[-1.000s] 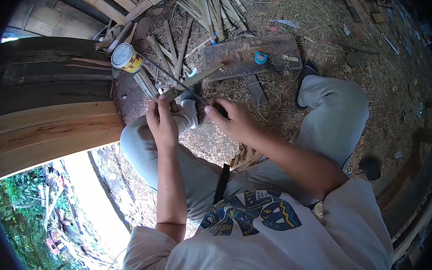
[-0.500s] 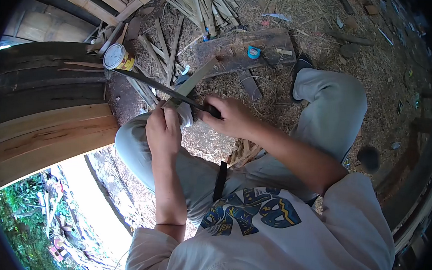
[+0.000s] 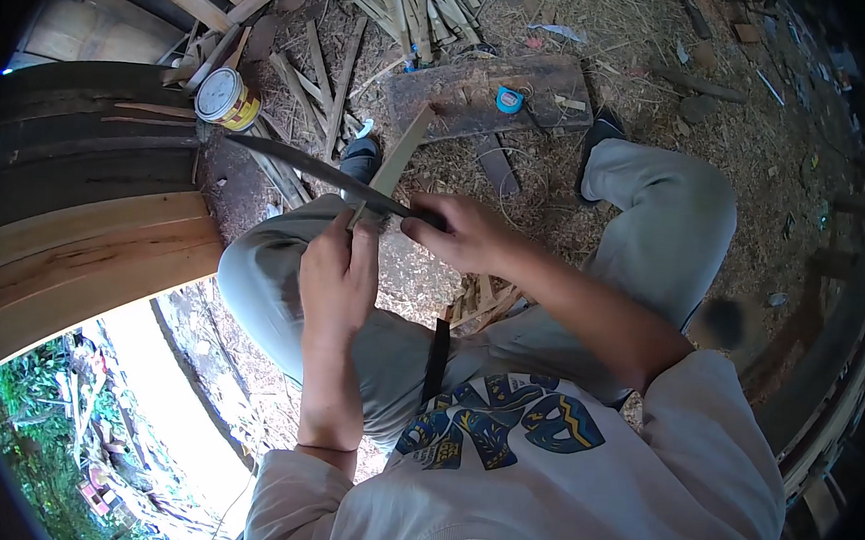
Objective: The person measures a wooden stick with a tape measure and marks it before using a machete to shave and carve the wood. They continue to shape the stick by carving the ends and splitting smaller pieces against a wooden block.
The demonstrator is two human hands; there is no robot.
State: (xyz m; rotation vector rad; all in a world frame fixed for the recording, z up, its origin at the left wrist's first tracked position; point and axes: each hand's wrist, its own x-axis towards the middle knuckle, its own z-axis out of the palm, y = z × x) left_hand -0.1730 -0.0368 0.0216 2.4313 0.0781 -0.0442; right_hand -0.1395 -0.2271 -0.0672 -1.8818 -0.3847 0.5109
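My right hand (image 3: 460, 234) is wrapped round the dark handle of a machete (image 3: 309, 168), its long blade pointing to the left. Closed on the near end of a pale wood strip (image 3: 401, 154) is my left hand (image 3: 339, 276), just below the blade. The blade crosses over the strip close to the left fingertips. At its far end the strip meets the edge of a thick, dark wooden board (image 3: 456, 83) on the ground. A blue tape measure (image 3: 509, 100) lies on that board.
A paint bucket (image 3: 229, 98) stands at the left beside dark planks. Loose sticks (image 3: 420, 13) are piled at the top, and wood offcuts (image 3: 485, 302) lie between my legs. Shavings cover the ground (image 3: 548, 198).
My left hand has shifted slightly right, with the strip now more upright in view. The machete blade has swung a little, its tip now apart from the bucket.
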